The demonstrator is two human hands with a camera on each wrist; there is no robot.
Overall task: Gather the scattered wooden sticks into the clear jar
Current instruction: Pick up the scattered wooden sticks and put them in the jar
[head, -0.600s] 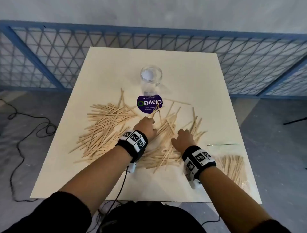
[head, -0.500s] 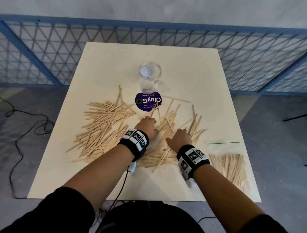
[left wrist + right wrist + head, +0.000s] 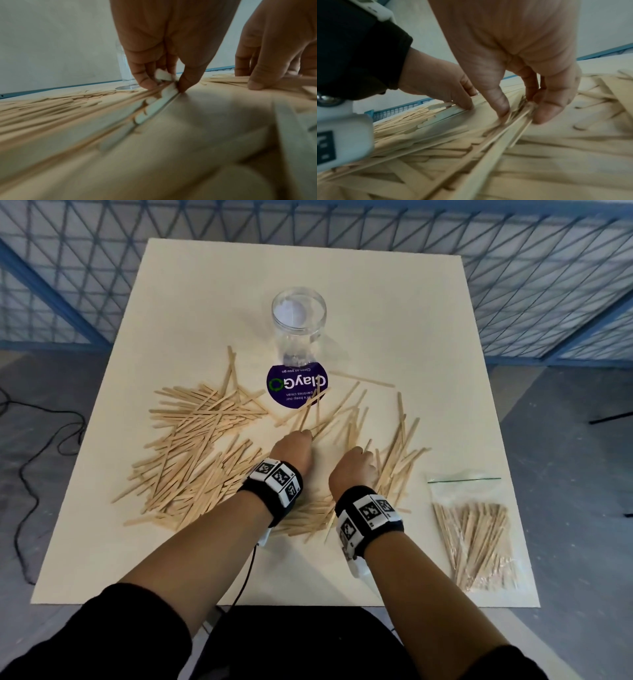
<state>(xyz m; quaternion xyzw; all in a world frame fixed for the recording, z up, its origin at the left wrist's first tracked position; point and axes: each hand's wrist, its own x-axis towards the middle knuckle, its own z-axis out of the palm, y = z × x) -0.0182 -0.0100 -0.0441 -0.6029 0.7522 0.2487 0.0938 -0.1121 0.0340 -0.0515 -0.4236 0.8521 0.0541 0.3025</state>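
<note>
While our left hand [image 3: 293,451] and right hand [image 3: 352,470] pinch flat pale wooden sticks [image 3: 318,419] lying lengthwise toward twelve o'clock, the clear cylindrical jar [image 3: 298,328] stands beyond, nearer our left.

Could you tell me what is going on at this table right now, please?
A person is gathering wooden sticks strewn over a white table. The left hand pinches a few sticks near the purple lid, and the right hand picks at sticks beside it. The clear jar stands upright beyond the lid and looks empty. A plastic bag of more sticks lies at the right edge.
</note>
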